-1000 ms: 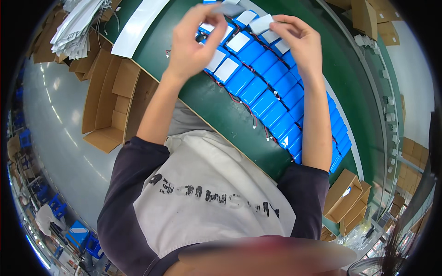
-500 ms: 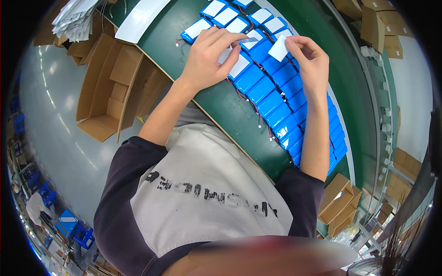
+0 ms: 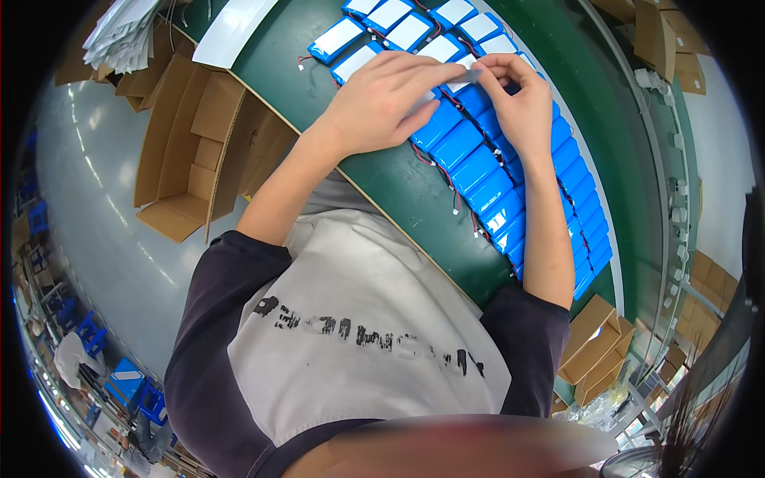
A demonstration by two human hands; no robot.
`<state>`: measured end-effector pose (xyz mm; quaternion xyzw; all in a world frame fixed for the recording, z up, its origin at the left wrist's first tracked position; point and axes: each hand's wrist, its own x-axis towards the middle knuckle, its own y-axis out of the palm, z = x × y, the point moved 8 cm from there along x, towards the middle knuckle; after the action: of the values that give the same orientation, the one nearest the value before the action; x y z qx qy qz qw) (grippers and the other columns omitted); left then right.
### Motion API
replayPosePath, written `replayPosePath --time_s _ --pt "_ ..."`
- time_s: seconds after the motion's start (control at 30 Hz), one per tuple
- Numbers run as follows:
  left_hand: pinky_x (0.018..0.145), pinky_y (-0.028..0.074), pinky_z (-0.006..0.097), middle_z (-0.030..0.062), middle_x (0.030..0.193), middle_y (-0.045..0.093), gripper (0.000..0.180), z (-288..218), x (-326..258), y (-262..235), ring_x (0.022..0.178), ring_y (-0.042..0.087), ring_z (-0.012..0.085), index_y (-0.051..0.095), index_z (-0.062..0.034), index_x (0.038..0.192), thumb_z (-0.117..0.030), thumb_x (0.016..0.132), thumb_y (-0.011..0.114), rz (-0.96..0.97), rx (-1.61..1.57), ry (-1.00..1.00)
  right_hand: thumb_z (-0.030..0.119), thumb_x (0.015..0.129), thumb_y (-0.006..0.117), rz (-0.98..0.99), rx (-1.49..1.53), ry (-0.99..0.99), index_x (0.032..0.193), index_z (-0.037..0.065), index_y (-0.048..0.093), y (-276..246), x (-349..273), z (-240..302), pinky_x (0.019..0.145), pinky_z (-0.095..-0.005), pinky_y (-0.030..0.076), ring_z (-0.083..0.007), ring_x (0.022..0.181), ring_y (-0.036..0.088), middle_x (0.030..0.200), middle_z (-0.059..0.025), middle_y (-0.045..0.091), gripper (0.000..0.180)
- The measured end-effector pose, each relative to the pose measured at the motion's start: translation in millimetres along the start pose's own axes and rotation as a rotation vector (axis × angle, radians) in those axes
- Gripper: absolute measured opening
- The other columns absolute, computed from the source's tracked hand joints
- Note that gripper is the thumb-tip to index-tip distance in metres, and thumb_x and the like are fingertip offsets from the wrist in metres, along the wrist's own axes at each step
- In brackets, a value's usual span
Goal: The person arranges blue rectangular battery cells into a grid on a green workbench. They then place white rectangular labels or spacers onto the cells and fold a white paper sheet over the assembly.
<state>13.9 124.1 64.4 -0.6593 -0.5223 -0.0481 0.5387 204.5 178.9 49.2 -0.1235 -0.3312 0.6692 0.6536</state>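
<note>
My left hand (image 3: 378,103) reaches over the rows of blue battery packs (image 3: 458,147), its index finger stretched toward my right hand (image 3: 522,107). Between the meeting fingertips is a thin greyish piece (image 3: 467,77). My right thumb and index finger pinch it, and the left fingertips are on its other end. Whether it is a white pad seen edge-on or a separate strip, I cannot tell. Packs at the far end carry white rectangular pads (image 3: 337,36); the nearer ones show plain blue tops. My hands hide the packs beneath them.
Red and black leads with white connectors (image 3: 456,211) stick out beside the packs on the green table (image 3: 382,199). An open cardboard box (image 3: 179,159) stands left of the table. A white sheet (image 3: 235,28) lies at the far left corner. More boxes (image 3: 594,338) are at lower right.
My hands have come together: the left moved right, and the right moved slightly left with its white pad, whose broad face no longer shows. The view has shifted slightly.
</note>
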Motion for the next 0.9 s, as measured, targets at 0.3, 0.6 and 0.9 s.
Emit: replayPosePath --time_s 0.3,0.6,0.9 --pt "0.098 0.052 0.042 0.0086 0.121 0.07 0.037 -7 5 2 0.114 0.064 0.0303 0.07 -0.009 0.127 -0.011 0.091 0.076 0.046 0.048 0.096 0.021 0.089 0.086 -0.109 -0.152 -0.251 0.103 0.009 0.079 -14 1 33 0.074 -0.0319 0.055 -0.0194 0.081 0.063 0.1 -0.0053 0.066 0.019" --pt "0.094 0.049 0.042 0.0104 0.12 0.063 0.033 8 -4 -11 0.112 0.057 0.0319 0.069 -0.004 0.106 -0.014 0.08 0.084 -0.106 -0.1 0.035 0.012 0.083 0.085 0.007 -0.287 -0.619 0.093 0.007 0.075 -3 -25 114 0.071 -0.0352 0.053 -0.0228 0.083 0.063 0.094 -0.0036 0.07 0.015" --pt "0.103 0.043 0.044 0.0092 0.125 0.062 0.049 8 -5 -15 0.122 0.051 0.0336 0.064 -0.0068 0.114 -0.013 0.072 0.089 -0.189 -0.15 -0.069 0.009 0.081 0.084 -0.124 -0.42 -0.677 0.091 0.006 0.072 -8 -62 149 0.072 -0.0357 0.046 -0.0255 0.089 0.058 0.102 -0.0053 0.061 0.016"
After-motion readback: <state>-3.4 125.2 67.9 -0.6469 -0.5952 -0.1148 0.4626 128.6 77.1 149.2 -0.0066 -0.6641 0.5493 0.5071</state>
